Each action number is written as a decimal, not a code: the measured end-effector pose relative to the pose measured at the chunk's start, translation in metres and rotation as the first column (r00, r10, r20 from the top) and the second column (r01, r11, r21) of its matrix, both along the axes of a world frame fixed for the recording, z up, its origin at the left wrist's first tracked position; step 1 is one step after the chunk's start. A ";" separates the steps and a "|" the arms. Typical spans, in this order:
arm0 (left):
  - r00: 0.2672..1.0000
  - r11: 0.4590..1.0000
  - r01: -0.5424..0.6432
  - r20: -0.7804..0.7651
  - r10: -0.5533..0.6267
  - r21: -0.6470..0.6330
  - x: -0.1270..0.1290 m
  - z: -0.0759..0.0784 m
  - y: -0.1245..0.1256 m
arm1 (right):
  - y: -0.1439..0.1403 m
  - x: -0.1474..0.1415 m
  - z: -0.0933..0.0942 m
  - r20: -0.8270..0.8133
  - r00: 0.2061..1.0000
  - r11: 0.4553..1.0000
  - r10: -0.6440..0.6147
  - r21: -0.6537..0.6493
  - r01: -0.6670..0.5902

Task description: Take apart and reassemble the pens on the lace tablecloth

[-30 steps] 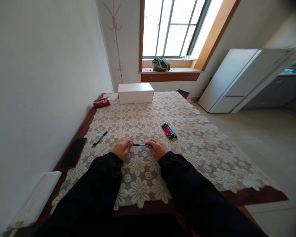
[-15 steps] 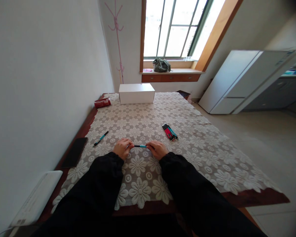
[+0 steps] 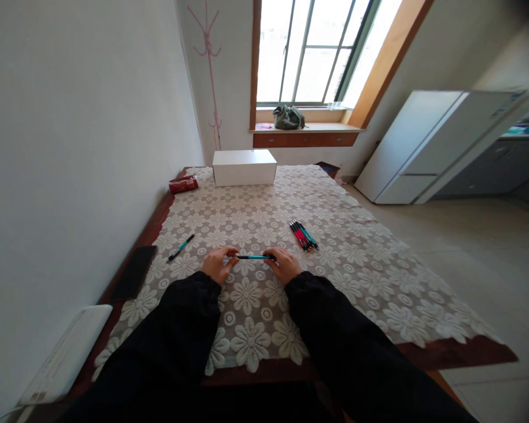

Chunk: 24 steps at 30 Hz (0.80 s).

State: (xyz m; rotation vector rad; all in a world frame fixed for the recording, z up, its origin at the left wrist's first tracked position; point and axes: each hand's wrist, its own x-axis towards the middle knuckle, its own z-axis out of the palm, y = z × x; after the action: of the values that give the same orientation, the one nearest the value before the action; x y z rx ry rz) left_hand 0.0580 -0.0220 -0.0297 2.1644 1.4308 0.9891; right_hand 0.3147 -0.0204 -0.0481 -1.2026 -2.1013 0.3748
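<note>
A teal and black pen (image 3: 253, 257) is held level between my two hands, just above the tablecloth. My right hand (image 3: 283, 265) pinches its right end between thumb and fingers. The thumb and forefinger of my left hand (image 3: 218, 264) are at its left tip, curled round it. A second teal and black pen (image 3: 181, 247) lies alone on the cloth, left of my left hand. Beyond my right hand lies a bundle of several pens (image 3: 304, 235), red and teal with black parts, side by side.
A flower-patterned lace cloth (image 3: 247, 338) covers the wooden table. A white box (image 3: 244, 168) stands at the far end, with a dark red packet (image 3: 184, 184) to its left. Along the left edge are a black phone-like slab (image 3: 134, 272) and a white device (image 3: 68, 352) near the wall.
More of the pen shows between my hands, and it sits slightly higher. The left fingers have shifted outward toward its tip. The other pens have not moved.
</note>
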 end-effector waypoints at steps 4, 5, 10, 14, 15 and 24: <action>0.999 1.000 0.027 0.018 -0.027 -0.010 0.000 0.000 0.000 | 0.001 0.001 -0.002 -0.007 1.000 1.000 -0.008 0.009 0.008; 0.999 0.999 0.037 0.009 -0.037 -0.012 0.000 0.000 0.000 | 0.001 0.001 -0.002 -0.007 1.000 1.000 -0.009 0.011 0.009; 0.995 0.997 0.074 -0.071 -0.074 -0.010 0.000 -0.001 0.001 | 0.001 0.001 -0.002 -0.009 1.000 1.000 -0.007 0.014 0.007; 0.989 0.998 0.068 -0.128 -0.068 -0.003 0.000 -0.001 0.002 | 0.000 0.000 -0.001 0.003 0.999 0.999 -0.032 0.012 0.032; 0.988 0.998 0.065 -0.142 -0.064 -0.001 0.000 -0.001 0.002 | 0.000 0.000 -0.001 0.003 0.999 0.999 -0.038 0.014 0.038; 0.965 1.000 0.004 -0.263 -0.012 -0.029 0.001 0.004 -0.002 | -0.001 -0.002 0.001 0.007 0.999 0.999 -0.043 0.011 0.043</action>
State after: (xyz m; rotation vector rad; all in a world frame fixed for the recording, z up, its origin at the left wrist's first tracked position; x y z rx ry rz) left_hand 0.0595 -0.0236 -0.0259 2.3478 1.5387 0.6924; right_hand 0.3131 -0.0214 -0.0471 -1.2424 -2.0781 0.3396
